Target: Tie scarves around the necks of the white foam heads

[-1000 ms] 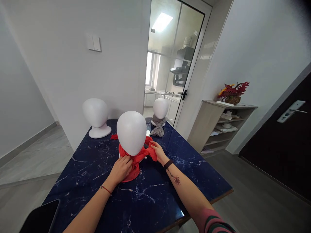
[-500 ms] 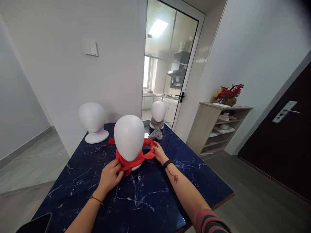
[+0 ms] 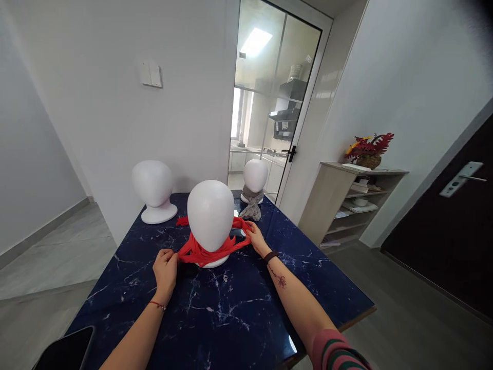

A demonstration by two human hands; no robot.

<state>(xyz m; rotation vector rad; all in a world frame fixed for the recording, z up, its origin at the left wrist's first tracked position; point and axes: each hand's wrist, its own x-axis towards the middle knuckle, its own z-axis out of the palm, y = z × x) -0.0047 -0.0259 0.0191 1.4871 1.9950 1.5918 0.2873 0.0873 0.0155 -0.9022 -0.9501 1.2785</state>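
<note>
As both hands (image 3: 165,268) (image 3: 257,239) hold it, the red scarf (image 3: 198,255) stretches sideways.

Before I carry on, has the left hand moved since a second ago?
Yes. Judged against the bare white head, the left hand has moved left, away from the middle head, gripping part of the red scarf.

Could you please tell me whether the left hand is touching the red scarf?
Touching: the head view shows the red scarf stretching straight into the closed fist of the left hand.
</note>
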